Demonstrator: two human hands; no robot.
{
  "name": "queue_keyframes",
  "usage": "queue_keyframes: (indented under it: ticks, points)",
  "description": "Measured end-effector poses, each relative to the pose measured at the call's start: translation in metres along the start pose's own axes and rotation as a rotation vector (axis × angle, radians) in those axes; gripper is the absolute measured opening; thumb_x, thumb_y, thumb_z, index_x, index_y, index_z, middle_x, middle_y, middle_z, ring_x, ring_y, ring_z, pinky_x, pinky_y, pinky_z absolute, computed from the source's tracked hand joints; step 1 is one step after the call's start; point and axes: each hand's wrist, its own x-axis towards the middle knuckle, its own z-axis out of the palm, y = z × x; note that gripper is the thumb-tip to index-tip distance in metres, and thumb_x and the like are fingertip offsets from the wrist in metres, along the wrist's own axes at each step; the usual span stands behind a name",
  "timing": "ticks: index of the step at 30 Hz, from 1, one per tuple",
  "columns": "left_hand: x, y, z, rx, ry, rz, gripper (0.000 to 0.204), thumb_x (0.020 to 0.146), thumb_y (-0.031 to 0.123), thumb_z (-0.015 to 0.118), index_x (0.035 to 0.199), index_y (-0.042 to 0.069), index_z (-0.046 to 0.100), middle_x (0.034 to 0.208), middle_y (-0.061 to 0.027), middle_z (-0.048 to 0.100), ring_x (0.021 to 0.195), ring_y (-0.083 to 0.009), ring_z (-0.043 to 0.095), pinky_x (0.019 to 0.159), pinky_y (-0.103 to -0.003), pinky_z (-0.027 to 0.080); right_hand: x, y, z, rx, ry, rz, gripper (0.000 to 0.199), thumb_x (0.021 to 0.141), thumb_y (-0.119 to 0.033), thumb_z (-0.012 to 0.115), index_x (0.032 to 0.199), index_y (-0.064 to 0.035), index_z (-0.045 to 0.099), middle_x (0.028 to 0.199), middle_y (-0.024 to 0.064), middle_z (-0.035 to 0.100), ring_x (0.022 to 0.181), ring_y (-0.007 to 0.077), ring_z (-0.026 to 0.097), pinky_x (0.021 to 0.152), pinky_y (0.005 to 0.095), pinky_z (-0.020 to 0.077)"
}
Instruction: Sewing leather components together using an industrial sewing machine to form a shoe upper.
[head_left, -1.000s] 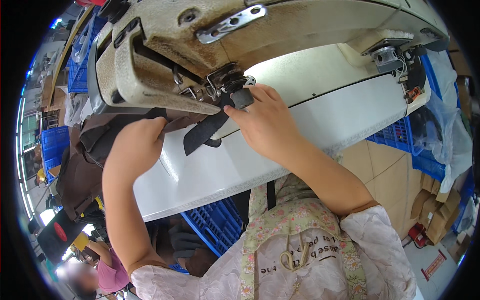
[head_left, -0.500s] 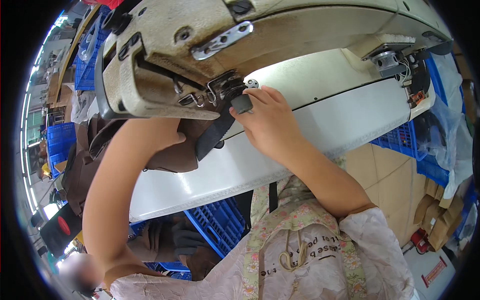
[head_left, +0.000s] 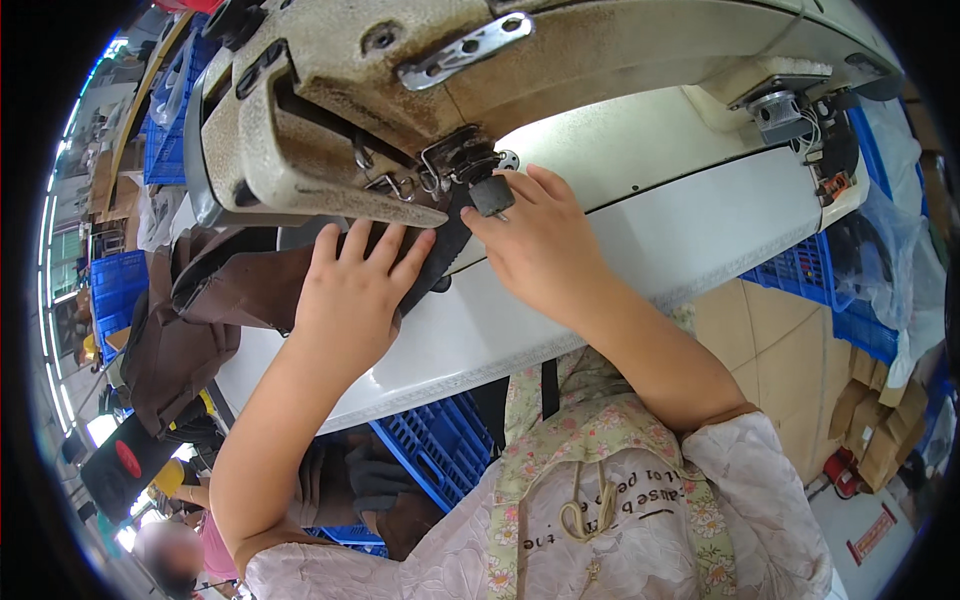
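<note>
A beige sewing machine head [head_left: 330,120] reaches across the top of the view. Beneath its needle area lies a dark strip [head_left: 446,240], joined to or lying against a brown leather-like piece [head_left: 265,285] that looks like part of a bag. My left hand [head_left: 355,295] rests flat on the brown piece near the strip, fingers spread. My right hand [head_left: 545,235] is beside the dark cylindrical part [head_left: 490,195] by the needle area, thumb stretched toward the strip and fingers apart. Machine parts partly cover its fingertips.
The white machine table [head_left: 480,320] slopes across the middle. More brown material [head_left: 170,360] hangs at its left end. Below stands a blue crate [head_left: 435,450] beside brown and grey pieces; another blue crate [head_left: 795,270] is at right. A person [head_left: 170,555] appears at lower left.
My left hand has come out from under the machine head, moving right and nearer, and now lies on top of the brown piece. My right hand stays almost in place.
</note>
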Motion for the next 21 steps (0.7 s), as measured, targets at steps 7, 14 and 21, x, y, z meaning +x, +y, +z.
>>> queue_keyframes:
  ticks: [7,14,21]
  points:
    - [0.004,0.006,-0.003,-0.1,-0.068,-0.006,0.083,0.064,0.021,0.076,0.143,0.01,0.051,0.146,-0.0187,0.05,0.11,-0.0285,0.055,0.086,-0.039,0.042,0.004,0.005,-0.003,0.069,0.032,0.036,0.021,0.079,-0.01,0.069,0.1,-0.0088,0.073,0.103,0.0085,0.068,0.113,0.0282,0.058,0.104,0.0484,0.0391]
    - [0.008,0.016,-0.004,-0.099,-0.117,-0.047,0.087,0.064,0.026,0.077,0.143,0.005,0.048,0.145,-0.0205,0.049,0.11,-0.0282,0.054,0.086,-0.038,0.042,0.008,0.01,-0.005,0.048,-0.058,0.017,0.014,0.08,-0.019,0.073,0.088,-0.0086,0.069,0.116,0.0086,0.067,0.12,0.0257,0.056,0.105,0.047,0.0401]
    - [0.007,0.019,0.001,-0.078,-0.076,-0.05,0.086,0.065,0.026,0.076,0.143,0.002,0.048,0.144,-0.0225,0.049,0.116,-0.0297,0.053,0.092,-0.04,0.041,0.005,0.009,-0.003,0.033,-0.035,-0.006,0.016,0.079,-0.02,0.074,0.089,-0.0088,0.069,0.119,0.0094,0.065,0.121,0.0269,0.056,0.107,0.046,0.0395]
